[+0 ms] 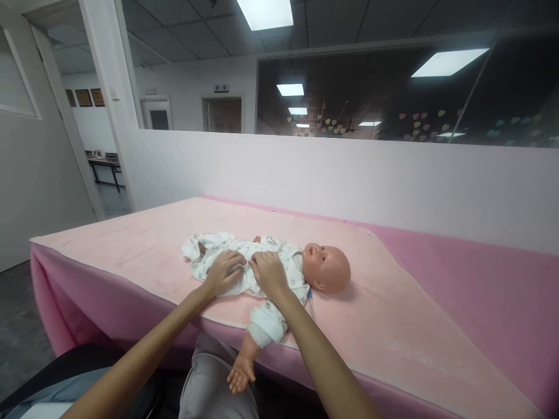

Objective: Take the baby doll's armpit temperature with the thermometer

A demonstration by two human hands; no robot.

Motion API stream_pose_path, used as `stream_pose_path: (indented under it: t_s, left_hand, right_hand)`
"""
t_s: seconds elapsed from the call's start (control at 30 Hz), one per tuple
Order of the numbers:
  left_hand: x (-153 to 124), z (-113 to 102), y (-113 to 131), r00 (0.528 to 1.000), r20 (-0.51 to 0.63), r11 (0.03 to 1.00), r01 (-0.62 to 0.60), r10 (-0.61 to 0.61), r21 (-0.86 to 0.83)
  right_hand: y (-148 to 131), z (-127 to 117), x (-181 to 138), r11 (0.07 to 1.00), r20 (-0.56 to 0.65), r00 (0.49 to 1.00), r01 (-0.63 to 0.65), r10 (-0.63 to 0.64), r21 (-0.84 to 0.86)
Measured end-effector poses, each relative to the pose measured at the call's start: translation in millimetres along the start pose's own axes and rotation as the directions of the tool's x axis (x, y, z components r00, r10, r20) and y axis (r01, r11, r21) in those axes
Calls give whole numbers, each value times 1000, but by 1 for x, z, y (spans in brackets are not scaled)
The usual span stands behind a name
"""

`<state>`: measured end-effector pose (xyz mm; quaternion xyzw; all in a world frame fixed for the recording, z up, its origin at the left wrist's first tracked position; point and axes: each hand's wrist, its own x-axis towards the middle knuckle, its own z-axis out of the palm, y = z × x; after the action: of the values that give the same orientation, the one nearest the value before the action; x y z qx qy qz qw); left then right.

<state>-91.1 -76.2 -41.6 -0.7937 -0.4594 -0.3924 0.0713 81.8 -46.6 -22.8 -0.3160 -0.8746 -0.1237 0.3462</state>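
A baby doll [331,269] lies on its back on the table, its bald head to the right. It wears a white printed baby gown [293,262] with long sleeves. My left hand [225,272] rests at the lower front of the gown, fingers curled and pinching the cloth near the middle. Close beside it, my right hand [269,274] grips the gown's front at the chest, thumb and fingers together. A thin white edge or tie shows between the hands. One doll arm [248,352] hangs over the table's near edge, its sleeve bunched above the wrist.
A light pink cloth [393,326] covers the table, over a darker pink one [493,285]. A thin blue-and-clear item [311,302] lies by the doll's shoulder. Behind stands a white half-wall [349,180] with glass above. A door [39,151] stands at the left.
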Motion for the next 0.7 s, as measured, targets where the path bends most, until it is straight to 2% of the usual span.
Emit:
stream_pose_path:
  t_s: [0.1, 0.3, 0.57, 0.7]
  left_hand:
    - [0, -1, 1, 1000, 5, 1000, 8, -8, -26]
    - [-1, -3, 5, 996, -57, 994, 58, -63, -98]
    - [-1, -3, 8, 1000, -5, 1000, -8, 8, 2]
    - [-1, -4, 8, 996, 58, 996, -65, 61, 64]
  right_hand:
    - [0, 0, 0, 1000, -7, 1000, -3, 3, -5]
    - [0, 0, 0, 1000, -21, 1000, -18, 18, -6]
    - [1, -1, 0, 1000, -9, 1000, -16, 15, -14]
    - [-1, -2, -1, 1000, 22, 1000, -7, 8, -28]
